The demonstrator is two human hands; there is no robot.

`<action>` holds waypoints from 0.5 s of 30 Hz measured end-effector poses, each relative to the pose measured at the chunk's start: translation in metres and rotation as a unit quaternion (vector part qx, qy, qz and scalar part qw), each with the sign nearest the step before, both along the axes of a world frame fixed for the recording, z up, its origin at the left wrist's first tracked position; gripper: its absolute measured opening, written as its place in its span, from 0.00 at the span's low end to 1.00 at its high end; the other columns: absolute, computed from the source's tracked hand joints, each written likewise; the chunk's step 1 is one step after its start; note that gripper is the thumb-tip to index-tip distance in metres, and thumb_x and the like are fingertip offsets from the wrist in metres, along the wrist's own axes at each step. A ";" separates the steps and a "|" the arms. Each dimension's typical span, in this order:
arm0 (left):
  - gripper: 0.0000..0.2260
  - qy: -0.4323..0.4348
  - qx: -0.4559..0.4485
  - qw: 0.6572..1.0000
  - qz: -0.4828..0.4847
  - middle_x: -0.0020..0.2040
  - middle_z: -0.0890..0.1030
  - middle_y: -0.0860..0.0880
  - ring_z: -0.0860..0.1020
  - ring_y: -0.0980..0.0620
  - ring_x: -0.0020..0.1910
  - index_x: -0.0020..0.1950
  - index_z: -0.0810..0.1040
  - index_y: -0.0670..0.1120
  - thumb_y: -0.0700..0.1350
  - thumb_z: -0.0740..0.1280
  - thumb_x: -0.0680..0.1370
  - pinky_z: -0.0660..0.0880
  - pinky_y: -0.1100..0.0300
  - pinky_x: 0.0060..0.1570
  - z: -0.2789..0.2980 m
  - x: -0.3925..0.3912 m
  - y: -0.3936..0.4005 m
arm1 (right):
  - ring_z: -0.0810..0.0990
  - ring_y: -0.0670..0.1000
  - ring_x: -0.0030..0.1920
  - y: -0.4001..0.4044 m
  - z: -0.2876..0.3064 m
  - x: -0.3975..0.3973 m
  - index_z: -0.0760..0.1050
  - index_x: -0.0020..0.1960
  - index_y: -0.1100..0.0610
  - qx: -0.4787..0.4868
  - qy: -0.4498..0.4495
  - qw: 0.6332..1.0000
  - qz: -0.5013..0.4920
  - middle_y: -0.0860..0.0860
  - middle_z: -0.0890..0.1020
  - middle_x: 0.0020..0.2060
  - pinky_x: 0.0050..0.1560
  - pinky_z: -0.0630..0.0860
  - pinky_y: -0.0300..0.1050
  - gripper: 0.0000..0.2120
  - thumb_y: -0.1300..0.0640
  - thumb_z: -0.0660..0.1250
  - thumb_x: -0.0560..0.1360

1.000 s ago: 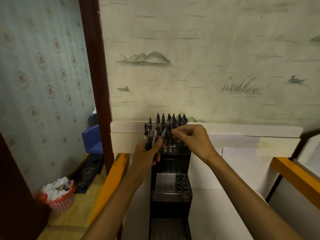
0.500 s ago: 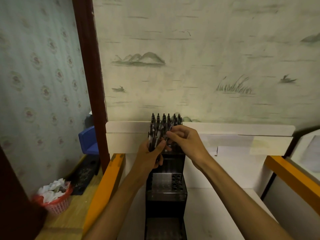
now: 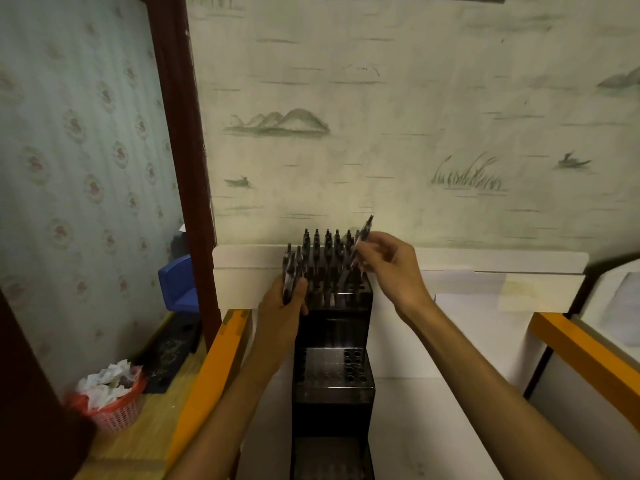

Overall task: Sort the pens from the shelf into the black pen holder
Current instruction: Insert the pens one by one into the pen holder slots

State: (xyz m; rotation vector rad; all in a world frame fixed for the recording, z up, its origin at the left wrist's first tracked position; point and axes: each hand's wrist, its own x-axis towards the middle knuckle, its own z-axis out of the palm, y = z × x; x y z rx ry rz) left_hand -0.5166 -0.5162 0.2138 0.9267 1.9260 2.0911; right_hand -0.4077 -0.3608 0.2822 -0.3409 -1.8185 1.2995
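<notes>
So the black pen holder [image 3: 333, 344] is this stepped, tiered thing standing on a white shelf surface [image 3: 433, 427], up against the wallpapered wall [image 3: 398, 98]. Its top tier is packed with dark pens [image 3: 323, 251] standing upright in rows, while the middle tier shows a grid of holes with nothing in them.

The left hand [image 3: 282, 306] sits right at the holder's top left corner, fingers wrapped around a small bundle of pens [image 3: 290, 271], which poke up above the thumb. The right hand [image 3: 388, 268] is over the top right corner, pinching a single pen [image 3: 360, 242] between thumb and fingertips. That pen is tilted, upper end leaning right and sticking up past the rest, lower end down among the pens in the right-hand rows. Can't tell whether its tip is actually in a hole.

Other stuff around: orange rails [image 3: 207, 386] on either side of the white surface, a dark red wooden post [image 3: 187, 150] on the left, a blue bin [image 3: 180, 282] behind it, and a pink basket [image 3: 116, 405] full of crumpled paper on the wood floor.
</notes>
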 end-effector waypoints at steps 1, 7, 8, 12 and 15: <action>0.06 -0.002 0.000 1.000 0.003 0.41 0.83 0.57 0.81 0.59 0.41 0.52 0.77 0.59 0.57 0.63 0.80 0.76 0.67 0.39 -0.002 -0.003 -0.002 | 0.84 0.54 0.47 0.004 0.001 0.000 0.80 0.60 0.59 0.018 -0.004 1.000 -0.016 0.54 0.86 0.46 0.53 0.82 0.47 0.11 0.59 0.68 0.79; 0.06 -0.042 0.000 0.999 -0.004 0.26 0.75 0.54 0.72 0.56 0.24 0.49 0.77 0.49 0.47 0.61 0.84 0.69 0.61 0.24 -0.007 -0.015 -0.014 | 0.83 0.46 0.50 0.017 0.001 -0.002 0.79 0.64 0.59 0.112 -0.027 0.989 -0.093 0.50 0.85 0.48 0.58 0.80 0.44 0.15 0.58 0.69 0.78; 0.08 -0.049 0.002 0.999 -0.006 0.25 0.72 0.56 0.69 0.59 0.23 0.46 0.75 0.50 0.46 0.61 0.84 0.66 0.65 0.23 -0.007 -0.015 -0.015 | 0.83 0.45 0.50 0.018 0.000 -0.002 0.79 0.64 0.58 0.124 -0.029 0.987 -0.098 0.49 0.85 0.48 0.58 0.80 0.43 0.15 0.58 0.69 0.78; 0.08 -0.077 -0.007 0.996 -0.041 0.26 0.71 0.55 0.67 0.59 0.22 0.47 0.73 0.51 0.47 0.59 0.85 0.63 0.65 0.20 -0.006 -0.015 -0.016 | 0.80 0.34 0.48 0.018 -0.004 -0.006 0.79 0.64 0.56 0.158 -0.045 0.981 -0.108 0.40 0.82 0.45 0.52 0.75 0.27 0.15 0.57 0.70 0.78; 0.08 -0.056 -0.006 0.997 -0.045 0.27 0.72 0.55 0.69 0.59 0.23 0.47 0.74 0.52 0.49 0.59 0.84 0.64 0.65 0.21 -0.003 -0.012 -0.016 | 0.81 0.35 0.48 0.015 -0.007 -0.008 0.79 0.64 0.56 0.177 -0.059 0.977 -0.103 0.44 0.83 0.47 0.52 0.74 0.25 0.15 0.57 0.70 0.78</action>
